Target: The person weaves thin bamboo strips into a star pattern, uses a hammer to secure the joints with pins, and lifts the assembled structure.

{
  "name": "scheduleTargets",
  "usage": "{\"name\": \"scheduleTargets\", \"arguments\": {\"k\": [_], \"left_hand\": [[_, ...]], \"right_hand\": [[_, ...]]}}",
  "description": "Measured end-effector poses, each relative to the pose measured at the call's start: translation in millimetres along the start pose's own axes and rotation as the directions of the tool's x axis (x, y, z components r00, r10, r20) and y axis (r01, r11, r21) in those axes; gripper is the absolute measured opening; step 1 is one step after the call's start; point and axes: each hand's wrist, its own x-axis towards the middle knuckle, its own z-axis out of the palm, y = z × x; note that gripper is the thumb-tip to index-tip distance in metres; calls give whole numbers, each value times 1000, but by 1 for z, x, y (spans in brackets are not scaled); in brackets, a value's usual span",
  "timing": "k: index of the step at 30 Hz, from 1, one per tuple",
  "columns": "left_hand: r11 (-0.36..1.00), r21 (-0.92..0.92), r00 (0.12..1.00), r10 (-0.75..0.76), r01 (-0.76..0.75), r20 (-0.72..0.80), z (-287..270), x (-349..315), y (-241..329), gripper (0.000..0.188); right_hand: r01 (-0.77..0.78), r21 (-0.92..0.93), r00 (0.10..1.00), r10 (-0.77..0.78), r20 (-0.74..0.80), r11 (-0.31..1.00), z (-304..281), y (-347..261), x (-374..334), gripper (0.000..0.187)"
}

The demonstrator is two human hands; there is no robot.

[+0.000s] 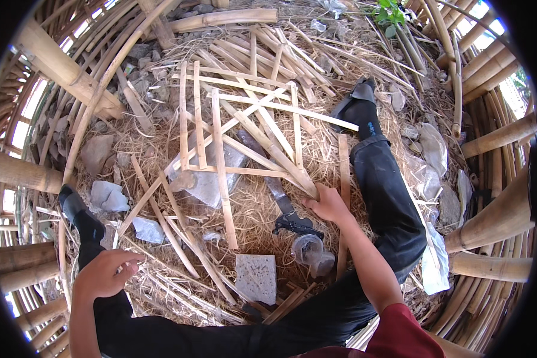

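My right hand [330, 204] is closed around the near end of a thick bamboo strip [268, 149]. That strip slants up and left across several thinner split bamboo strips [219, 179], which lie crossed in a loose lattice. My left hand [110, 273] is over my left leg, fingers partly stretched with a gap at the thumb, and no object shows in it. Left of my right hand lies a dark, flat blade-like tool [278, 194], partly covered by strips. Beneath the lattice is a grey stone slab [206, 190].
A pitted square block [256, 278] lies between my legs, beside a clear plastic cup [307, 248]. Farther off is a pile of split bamboo [280, 56]. Shavings [322, 155] cover the ground. Thick bamboo poles [501, 134] stand at both sides, with rocks [97, 153] at left.
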Motion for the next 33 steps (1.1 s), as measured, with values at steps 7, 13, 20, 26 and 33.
{"name": "scheduleTargets", "arguments": {"k": [7, 13, 20, 26, 33], "left_hand": [[996, 75, 994, 54, -47, -99, -12, 29, 13, 21], [993, -91, 997, -75, 74, 0, -26, 16, -11, 30], [985, -122, 993, -120, 118, -8, -25, 26, -18, 50], [980, -157, 992, -126, 124, -4, -25, 20, -27, 50], [973, -193, 991, -126, 131, 38, -24, 18, -37, 54]], "right_hand": [[-211, 245, 970, 171, 173, 946, -11, -9, 12, 42], [-143, 124, 979, 123, 161, 982, 3, -28, 22, 45], [-279, 155, 936, 232, 264, 948, 2, -9, 33, 40], [-19, -56, 999, 21, 33, 998, 9, -8, 30, 52], [114, -218, 947, -172, -271, 969, -15, -20, 26, 37]]}}
